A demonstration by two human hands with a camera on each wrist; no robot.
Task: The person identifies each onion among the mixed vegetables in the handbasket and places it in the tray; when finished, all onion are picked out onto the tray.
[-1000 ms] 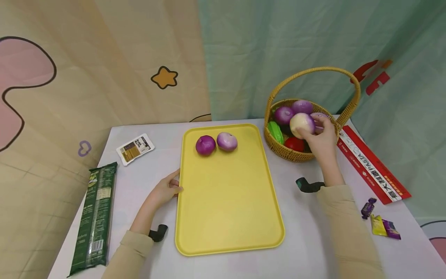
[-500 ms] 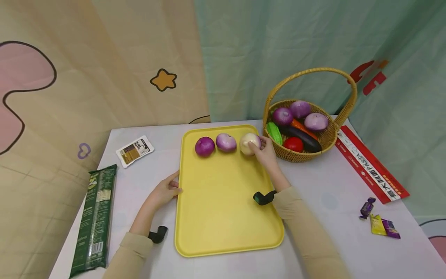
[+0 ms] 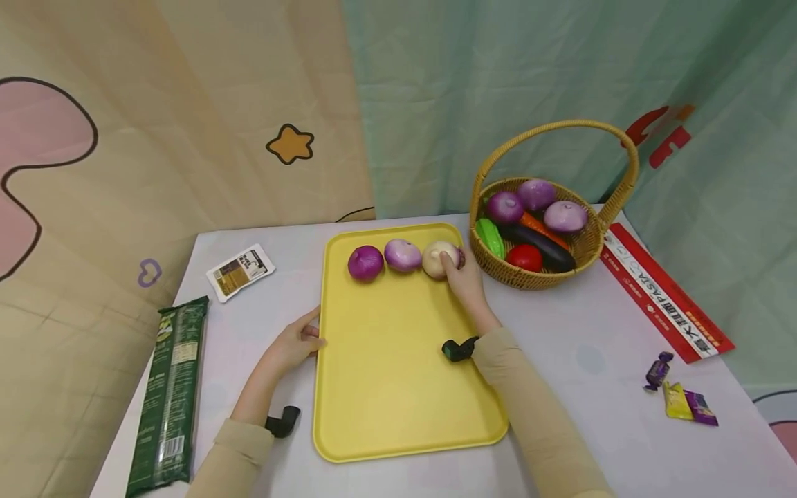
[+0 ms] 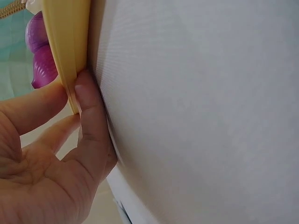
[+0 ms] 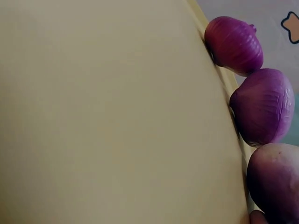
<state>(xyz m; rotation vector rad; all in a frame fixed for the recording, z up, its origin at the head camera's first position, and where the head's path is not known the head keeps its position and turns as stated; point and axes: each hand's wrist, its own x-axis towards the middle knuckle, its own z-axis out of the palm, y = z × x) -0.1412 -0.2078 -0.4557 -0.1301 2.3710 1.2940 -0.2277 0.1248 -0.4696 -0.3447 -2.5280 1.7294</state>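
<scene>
My right hand (image 3: 468, 287) holds a white-and-purple onion (image 3: 438, 261) at the far right corner of a yellow tray (image 3: 405, 373). Left of it in the same row sit a pale purple onion (image 3: 402, 255) and a dark purple onion (image 3: 365, 263). In the right wrist view the held onion (image 5: 275, 179) shows at the lower right, with only a fingertip below it. At the tray's left edge is my left hand (image 3: 294, 347). The left wrist view shows its thumb and fingers (image 4: 91, 109) pinching the rim from both sides.
A wicker basket (image 3: 519, 278) with onions, an eggplant (image 3: 538, 245), a carrot, a tomato (image 3: 525, 258) and a green vegetable stands at the back right. A red pasta package (image 3: 669, 297) and wrapped candies (image 3: 679, 401) lie right; a green package (image 3: 168, 394) and white packet (image 3: 241, 272) left.
My right hand has carried the white-and-purple onion from above the basket leftward to the tray, then shifted it slightly left beside the other two. The left hand has stayed on the rim.
</scene>
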